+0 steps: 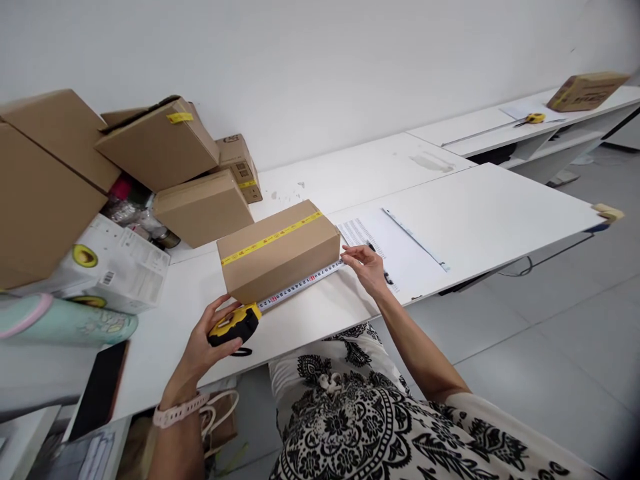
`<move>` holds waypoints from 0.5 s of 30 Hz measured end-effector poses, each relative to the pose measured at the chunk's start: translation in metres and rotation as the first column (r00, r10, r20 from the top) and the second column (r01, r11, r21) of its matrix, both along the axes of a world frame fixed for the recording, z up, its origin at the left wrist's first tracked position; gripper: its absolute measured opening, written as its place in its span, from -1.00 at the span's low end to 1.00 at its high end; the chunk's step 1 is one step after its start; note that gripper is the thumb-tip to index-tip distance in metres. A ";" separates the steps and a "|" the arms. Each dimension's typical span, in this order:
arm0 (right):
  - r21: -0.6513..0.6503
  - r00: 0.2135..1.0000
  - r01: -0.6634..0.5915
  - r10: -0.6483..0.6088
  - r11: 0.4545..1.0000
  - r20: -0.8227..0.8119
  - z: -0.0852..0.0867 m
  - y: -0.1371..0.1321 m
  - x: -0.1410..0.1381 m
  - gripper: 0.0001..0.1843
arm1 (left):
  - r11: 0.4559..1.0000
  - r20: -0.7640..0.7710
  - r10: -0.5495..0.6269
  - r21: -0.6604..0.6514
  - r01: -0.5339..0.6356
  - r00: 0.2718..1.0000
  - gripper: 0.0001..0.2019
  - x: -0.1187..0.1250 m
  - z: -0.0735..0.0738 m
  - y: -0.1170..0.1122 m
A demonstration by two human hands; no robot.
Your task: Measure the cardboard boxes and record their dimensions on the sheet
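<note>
A closed brown cardboard box (283, 257) with yellow printed tape along its top lies on the white table. My left hand (210, 337) grips the yellow and black case of a tape measure (234, 325) by the box's near left corner. From that case the white blade (300, 285) runs out along the bottom of the box's near long side. At the near right corner, my right hand (365, 267) pinches the end of the blade between thumb and fingers. Beside that hand lie printed sheets of paper (400, 247), partly under dark pen-like objects.
Several cardboard boxes (165, 147) are stacked at the left, near a white avocado-print box (120, 263). A mint green bottle (85, 321) and a dark phone (100, 387) lie by the left edge. Another tape measure (535, 119) and box (585, 92) sit far right.
</note>
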State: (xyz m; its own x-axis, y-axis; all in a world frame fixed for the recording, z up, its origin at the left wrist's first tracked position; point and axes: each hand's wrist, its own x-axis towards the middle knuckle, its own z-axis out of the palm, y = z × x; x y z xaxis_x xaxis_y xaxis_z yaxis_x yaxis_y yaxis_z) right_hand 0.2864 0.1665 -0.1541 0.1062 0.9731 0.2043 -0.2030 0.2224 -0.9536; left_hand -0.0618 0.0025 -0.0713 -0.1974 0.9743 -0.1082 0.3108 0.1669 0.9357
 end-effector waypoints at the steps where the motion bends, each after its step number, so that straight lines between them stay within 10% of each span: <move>1: 0.002 1.000 -0.013 0.013 1.000 -0.019 0.000 0.004 0.000 -0.64 | 1.000 0.004 0.003 -0.002 -0.003 1.000 0.12 0.000 0.000 0.001; 9: -0.066 0.991 -0.043 0.035 0.997 -0.128 0.007 0.025 -0.011 -0.46 | 1.000 0.039 0.001 -0.029 0.001 0.999 0.11 0.004 0.010 0.014; 15: -0.007 0.999 -0.048 0.048 0.999 -0.003 0.087 -0.008 0.011 -0.53 | 0.995 0.067 0.042 -0.090 -0.036 0.997 -0.15 -0.005 0.072 0.011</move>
